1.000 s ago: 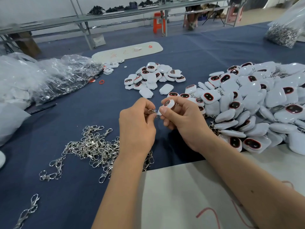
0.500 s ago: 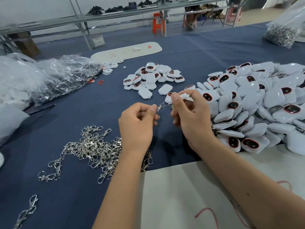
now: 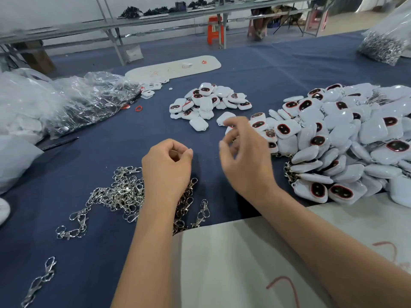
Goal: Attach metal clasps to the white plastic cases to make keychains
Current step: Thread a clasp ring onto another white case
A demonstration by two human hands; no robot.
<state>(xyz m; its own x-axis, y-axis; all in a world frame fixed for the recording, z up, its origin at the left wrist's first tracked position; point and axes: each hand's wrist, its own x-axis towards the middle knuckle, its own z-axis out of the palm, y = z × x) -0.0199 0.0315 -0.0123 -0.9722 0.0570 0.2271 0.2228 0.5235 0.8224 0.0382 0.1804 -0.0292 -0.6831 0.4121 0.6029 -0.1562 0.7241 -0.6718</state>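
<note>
**User1:** Head cam view, what do we have? Our left hand point(image 3: 166, 170) sits low over the blue cloth point(image 3: 93, 252), fingers curled loosely with thumb and forefinger nearly meeting. We can't see anything pinched in there.

**User2:** Agreed, looks empty to us. Our right hand point(image 3: 242, 161) is a bit blurry, raised just right of the left one, fingers spread and relaxed, holding nothing we can make out. The two hands are apart, a gap of cloth between them.

**User1:** So where's the stuff? The pile of metal clasps point(image 3: 120, 194) lies on the cloth under and to the left of our left wrist, a few poking out on its right side too. One stray clasp point(image 3: 40, 281) sits well off, near-left of that forearm.

**User2:** And the white cases: the small heap point(image 3: 209, 103) is beyond both hands, further out on the cloth. The big heap point(image 3: 347, 141) spreads out right of our right hand, starting just beside its fingers. A white board point(image 3: 240, 263) lies under our right forearm.

**User1:** Clear plastic bags point(image 3: 66, 101) are far out to the left of our left hand.
</note>
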